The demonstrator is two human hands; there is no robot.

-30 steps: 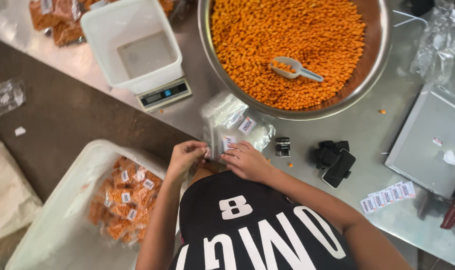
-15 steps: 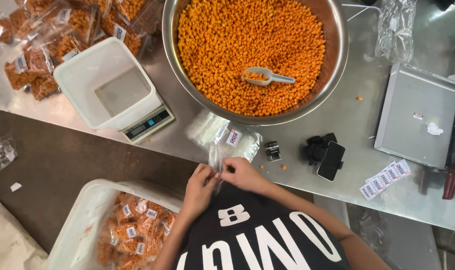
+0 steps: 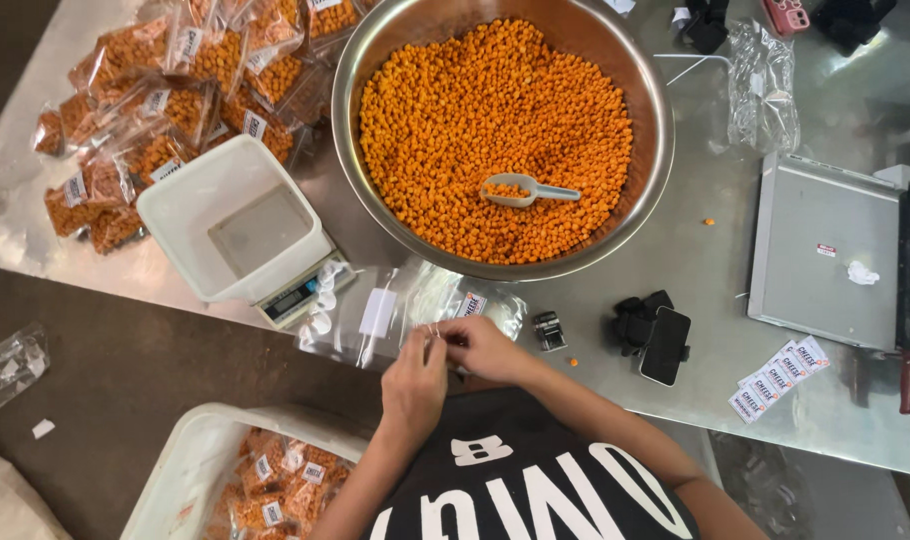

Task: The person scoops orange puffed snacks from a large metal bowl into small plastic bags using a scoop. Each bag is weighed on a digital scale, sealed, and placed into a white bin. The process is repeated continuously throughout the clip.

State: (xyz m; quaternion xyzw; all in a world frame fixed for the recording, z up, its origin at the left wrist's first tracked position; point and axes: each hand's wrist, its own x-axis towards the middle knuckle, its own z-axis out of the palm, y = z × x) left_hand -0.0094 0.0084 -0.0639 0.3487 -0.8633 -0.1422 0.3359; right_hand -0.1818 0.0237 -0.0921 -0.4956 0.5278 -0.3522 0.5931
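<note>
My left hand and my right hand meet at the near edge of the steel table. Both pinch the top edge of a clear plastic bag that lies on a small pile of such labelled bags. Beyond them stands a big steel bowl full of orange snack pieces, with a grey scoop lying in it. A white tub sits on a digital scale just left of the bags.
Filled snack bags lie at the table's far left. A white bin with more filled bags stands by my left side. A black phone on a clamp, a label strip and a grey sealer machine are to the right.
The view has shifted, so the bowl and scale now sit lower and more to the right in it. My hands stay together at the clear bags, fingers working the top bag's edge.
</note>
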